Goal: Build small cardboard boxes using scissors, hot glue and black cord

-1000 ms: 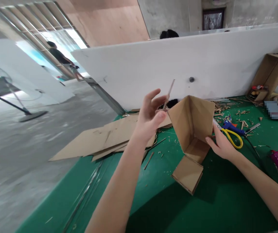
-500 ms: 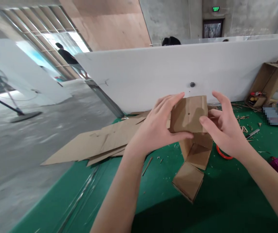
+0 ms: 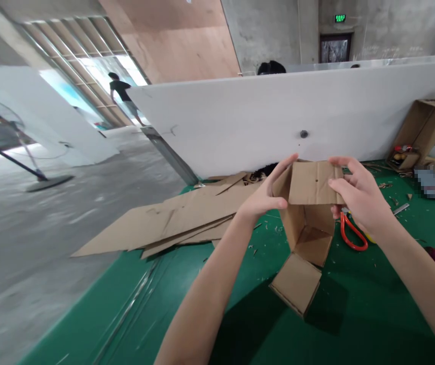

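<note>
A brown cardboard box stands on the green tabletop with its front side open. Across its upper front lies a cardboard panel with one small dark hole. My right hand pinches the panel's right side, thumb in front and index finger on the top edge. My left hand curves around the box's upper left wall, thumb in front and index finger reaching to the top corner; its other fingers are partly hidden. In front of the box sits a small square cardboard piece, apparently a smaller box or a flap.
Flat cardboard sheets lie at the left and overhang the table edge. Orange-handled scissors rest beside the box. Farther right are a blade, a phone and a tall cardboard construction. A white partition borders the back; a person walks beyond.
The panel has shifted right and squared up over the box front. My left hand has moved right to the box's left wall, and my right index finger has come down onto the panel's edge.
</note>
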`<state>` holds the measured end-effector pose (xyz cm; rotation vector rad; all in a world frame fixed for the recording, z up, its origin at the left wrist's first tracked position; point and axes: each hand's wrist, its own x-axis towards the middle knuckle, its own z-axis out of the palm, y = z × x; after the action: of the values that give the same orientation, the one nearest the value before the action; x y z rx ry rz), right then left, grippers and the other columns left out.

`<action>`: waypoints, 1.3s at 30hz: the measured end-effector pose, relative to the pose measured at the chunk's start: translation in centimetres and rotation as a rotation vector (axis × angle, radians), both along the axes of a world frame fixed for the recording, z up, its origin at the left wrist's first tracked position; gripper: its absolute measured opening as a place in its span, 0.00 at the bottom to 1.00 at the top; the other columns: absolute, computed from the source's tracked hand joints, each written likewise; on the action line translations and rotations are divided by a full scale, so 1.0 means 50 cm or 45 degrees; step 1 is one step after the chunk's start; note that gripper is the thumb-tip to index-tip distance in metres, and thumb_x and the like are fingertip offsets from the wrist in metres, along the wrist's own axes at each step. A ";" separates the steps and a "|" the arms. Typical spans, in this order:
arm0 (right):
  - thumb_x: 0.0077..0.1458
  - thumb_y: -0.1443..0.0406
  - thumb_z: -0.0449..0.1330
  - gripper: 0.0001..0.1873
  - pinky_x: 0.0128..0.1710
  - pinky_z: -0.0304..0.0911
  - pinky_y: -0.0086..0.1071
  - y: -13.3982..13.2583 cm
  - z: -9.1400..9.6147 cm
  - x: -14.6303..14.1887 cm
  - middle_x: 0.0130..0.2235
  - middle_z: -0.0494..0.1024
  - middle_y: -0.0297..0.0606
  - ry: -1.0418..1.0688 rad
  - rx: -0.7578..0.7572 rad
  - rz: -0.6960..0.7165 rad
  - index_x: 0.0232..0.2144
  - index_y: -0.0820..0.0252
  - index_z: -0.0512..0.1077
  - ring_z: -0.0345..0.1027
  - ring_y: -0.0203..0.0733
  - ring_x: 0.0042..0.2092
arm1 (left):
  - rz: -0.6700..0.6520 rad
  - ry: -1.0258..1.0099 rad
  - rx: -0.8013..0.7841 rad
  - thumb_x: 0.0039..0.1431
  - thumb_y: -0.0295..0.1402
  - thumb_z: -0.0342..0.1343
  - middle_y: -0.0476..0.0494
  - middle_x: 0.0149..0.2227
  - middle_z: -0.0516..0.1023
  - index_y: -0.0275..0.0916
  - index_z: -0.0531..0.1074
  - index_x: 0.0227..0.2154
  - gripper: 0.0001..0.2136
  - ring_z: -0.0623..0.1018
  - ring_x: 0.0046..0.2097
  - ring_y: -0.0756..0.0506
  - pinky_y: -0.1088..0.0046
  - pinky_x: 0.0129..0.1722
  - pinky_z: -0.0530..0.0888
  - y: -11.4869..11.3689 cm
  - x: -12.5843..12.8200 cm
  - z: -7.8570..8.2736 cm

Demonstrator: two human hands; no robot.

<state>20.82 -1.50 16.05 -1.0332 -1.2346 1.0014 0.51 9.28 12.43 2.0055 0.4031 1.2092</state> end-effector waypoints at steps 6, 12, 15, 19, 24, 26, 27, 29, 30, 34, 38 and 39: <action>0.55 0.65 0.57 0.20 0.16 0.64 0.30 0.001 -0.016 -0.015 0.24 0.69 0.25 0.105 0.021 -0.043 0.51 0.57 0.64 0.62 0.31 0.16 | -0.135 -0.011 -0.060 0.37 0.64 0.65 0.39 0.66 0.62 0.52 0.60 0.64 0.50 0.61 0.67 0.29 0.48 0.64 0.64 -0.018 0.010 0.005; 0.55 0.64 0.57 0.22 0.17 0.64 0.31 0.008 -0.016 -0.015 0.25 0.69 0.26 0.152 0.021 -0.074 0.53 0.57 0.63 0.61 0.31 0.16 | -0.045 0.017 0.073 0.37 0.64 0.63 0.38 0.65 0.63 0.52 0.61 0.63 0.48 0.62 0.66 0.27 0.51 0.60 0.68 -0.034 0.014 0.017; 0.56 0.63 0.57 0.21 0.17 0.64 0.31 0.007 -0.014 -0.016 0.26 0.69 0.26 0.172 0.037 -0.068 0.52 0.56 0.63 0.62 0.31 0.16 | -0.018 0.016 0.123 0.41 0.62 0.64 0.39 0.61 0.67 0.53 0.60 0.63 0.45 0.68 0.61 0.30 0.55 0.56 0.71 -0.040 0.022 0.017; 0.57 0.62 0.56 0.20 0.15 0.63 0.32 0.003 -0.014 -0.018 0.25 0.68 0.26 0.122 0.090 -0.086 0.53 0.53 0.63 0.62 0.32 0.16 | 0.048 -0.013 0.207 0.43 0.63 0.63 0.39 0.58 0.67 0.52 0.60 0.63 0.44 0.69 0.58 0.33 0.55 0.54 0.72 -0.047 0.029 0.019; 0.57 0.63 0.55 0.20 0.14 0.62 0.31 0.001 -0.017 -0.019 0.24 0.67 0.25 0.105 0.103 -0.078 0.53 0.53 0.63 0.59 0.31 0.15 | 0.103 -0.028 0.305 0.44 0.62 0.63 0.38 0.60 0.62 0.52 0.60 0.62 0.43 0.66 0.60 0.32 0.55 0.54 0.71 -0.046 0.029 0.019; 0.57 0.64 0.55 0.21 0.14 0.61 0.31 0.000 -0.016 -0.019 0.23 0.66 0.25 0.115 0.105 -0.061 0.54 0.53 0.63 0.58 0.31 0.15 | 0.087 -0.027 0.327 0.43 0.62 0.63 0.38 0.60 0.62 0.53 0.59 0.63 0.44 0.66 0.60 0.32 0.55 0.54 0.71 -0.045 0.027 0.018; 0.57 0.64 0.55 0.22 0.14 0.61 0.31 0.000 -0.016 -0.019 0.23 0.67 0.25 0.118 0.116 -0.056 0.54 0.53 0.63 0.58 0.31 0.15 | 0.075 -0.025 0.331 0.43 0.62 0.63 0.38 0.60 0.62 0.53 0.59 0.63 0.44 0.66 0.60 0.32 0.55 0.54 0.71 -0.044 0.027 0.018; 0.57 0.64 0.56 0.22 0.14 0.62 0.31 -0.001 -0.015 -0.019 0.24 0.68 0.26 0.113 0.140 -0.059 0.54 0.52 0.63 0.59 0.32 0.15 | 0.057 -0.020 0.332 0.42 0.63 0.62 0.38 0.60 0.62 0.54 0.58 0.63 0.45 0.67 0.59 0.32 0.55 0.53 0.71 -0.043 0.026 0.017; 0.57 0.64 0.56 0.21 0.14 0.62 0.31 -0.002 -0.015 -0.019 0.25 0.69 0.27 0.109 0.143 -0.062 0.54 0.52 0.64 0.59 0.32 0.15 | 0.056 -0.018 0.332 0.41 0.64 0.62 0.38 0.60 0.62 0.54 0.58 0.64 0.46 0.67 0.59 0.32 0.55 0.53 0.71 -0.043 0.026 0.016; 0.57 0.64 0.56 0.21 0.13 0.60 0.31 -0.002 -0.015 -0.018 0.23 0.67 0.26 0.129 0.128 -0.071 0.54 0.52 0.65 0.58 0.32 0.15 | 0.091 -0.039 0.355 0.40 0.67 0.60 0.37 0.60 0.61 0.54 0.57 0.64 0.48 0.67 0.59 0.31 0.54 0.54 0.71 -0.043 0.032 0.011; 0.58 0.62 0.55 0.21 0.13 0.61 0.31 -0.002 -0.017 -0.016 0.25 0.67 0.27 0.111 0.146 -0.089 0.54 0.51 0.64 0.58 0.32 0.16 | 0.113 -0.048 0.345 0.38 0.66 0.62 0.37 0.61 0.61 0.55 0.55 0.65 0.50 0.66 0.60 0.30 0.52 0.55 0.71 -0.047 0.041 0.005; 0.58 0.62 0.54 0.21 0.14 0.61 0.31 -0.001 -0.017 -0.015 0.26 0.68 0.28 0.098 0.155 -0.090 0.55 0.51 0.64 0.58 0.32 0.16 | 0.110 -0.048 0.336 0.38 0.66 0.62 0.37 0.61 0.62 0.55 0.54 0.65 0.50 0.66 0.60 0.30 0.52 0.55 0.71 -0.047 0.042 0.004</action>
<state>20.06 -1.56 15.19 -0.9288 -1.1732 0.8924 2.60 6.91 12.63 2.2024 0.3277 1.4131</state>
